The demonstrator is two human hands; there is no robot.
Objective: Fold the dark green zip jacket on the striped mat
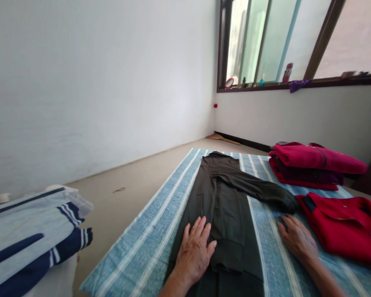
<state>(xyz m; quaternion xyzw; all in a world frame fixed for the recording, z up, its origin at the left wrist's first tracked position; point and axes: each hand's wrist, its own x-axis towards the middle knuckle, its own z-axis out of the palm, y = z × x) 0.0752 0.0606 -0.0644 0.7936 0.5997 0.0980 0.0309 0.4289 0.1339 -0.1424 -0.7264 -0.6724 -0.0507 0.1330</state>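
A dark olive-black jacket (225, 198) lies spread lengthwise on a blue-and-white striped cloth (148, 243), collar at the far end. One sleeve is folded down along its front; the other (266, 192) stretches out to the right. My left hand (193, 249) rests flat on the left side of the jacket, fingers extended, beside the folded sleeve's cuff. My right hand (298, 239) is lowered to the striped cloth just below the end of the outstretched sleeve, its fingers slightly bent and nothing visible in them.
A folded red garment (349, 227) lies right of my right hand. Behind it is a stack of pink and red folded clothes (315, 161). Pale grey and navy clothing (27, 239) is piled at the left. Small items, including a red bottle (287, 74), stand on the windowsill.
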